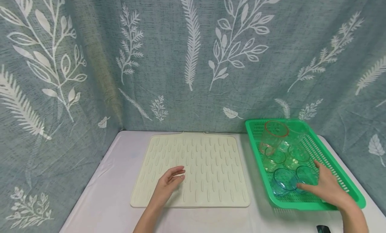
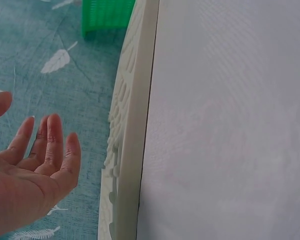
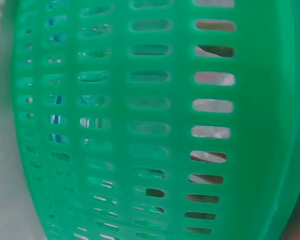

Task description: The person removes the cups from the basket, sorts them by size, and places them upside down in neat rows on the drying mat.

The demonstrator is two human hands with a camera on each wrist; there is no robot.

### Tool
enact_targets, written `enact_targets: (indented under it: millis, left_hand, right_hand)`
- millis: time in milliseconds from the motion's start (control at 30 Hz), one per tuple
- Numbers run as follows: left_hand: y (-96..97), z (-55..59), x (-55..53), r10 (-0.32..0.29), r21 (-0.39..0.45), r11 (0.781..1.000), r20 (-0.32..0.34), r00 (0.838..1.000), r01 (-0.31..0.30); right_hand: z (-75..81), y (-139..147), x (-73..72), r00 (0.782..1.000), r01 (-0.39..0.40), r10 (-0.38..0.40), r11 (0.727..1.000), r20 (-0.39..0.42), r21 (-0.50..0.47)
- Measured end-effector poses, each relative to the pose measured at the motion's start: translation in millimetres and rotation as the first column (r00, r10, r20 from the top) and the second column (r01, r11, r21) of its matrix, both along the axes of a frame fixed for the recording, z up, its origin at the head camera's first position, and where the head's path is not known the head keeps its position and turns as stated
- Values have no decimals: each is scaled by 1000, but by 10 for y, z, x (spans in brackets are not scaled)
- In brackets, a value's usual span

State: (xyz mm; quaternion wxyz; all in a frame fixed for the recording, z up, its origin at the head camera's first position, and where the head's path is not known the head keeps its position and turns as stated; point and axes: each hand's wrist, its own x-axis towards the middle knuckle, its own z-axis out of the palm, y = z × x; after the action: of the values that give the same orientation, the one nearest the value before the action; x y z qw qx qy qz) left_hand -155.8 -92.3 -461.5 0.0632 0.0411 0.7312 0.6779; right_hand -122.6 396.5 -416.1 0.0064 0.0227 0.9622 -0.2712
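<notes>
A green perforated basket point(image 1: 331, 166) on the right holds several drinking glasses. My right hand point(image 1: 328, 184) reaches over its near right side, thumb and fingers spread about the rim of a blue glass point(image 1: 307, 171); whether they touch it I cannot tell. Close beside that one is another blue glass point(image 1: 281, 181). In the right wrist view, the basket's slotted wall point(image 3: 180, 115) hides the fingers. My left hand point(image 1: 169, 182) hovers over the near part of a cream ridged mat point(image 1: 211, 169), fingers loosely bent and holding nothing. The left wrist view shows the mat's edge point(image 2: 135, 115) beside that hand.
Behind the blue glasses stand yellowish-green glasses point(image 1: 274, 159) and a tall orange-rimmed glass point(image 1: 272, 139). A leaf-patterned curtain point(image 1: 169, 59) hangs behind the white-covered table point(image 1: 111, 179). A small dark object point(image 1: 323, 229) lies at the near edge.
</notes>
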Motion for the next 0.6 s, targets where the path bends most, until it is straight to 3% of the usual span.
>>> enact_targets:
  millis: [400,600]
  left_hand:
    - [-23,-3,6,14,0,1000,-3,1000,-14]
    - [-33,-17,10,14,4,1000,-1,1000,-14]
  right_hand:
    - [-30,97,10,995,-64,65,998,71,-21]
    - [-45,127,-20,985,-52,55,998,165,-19]
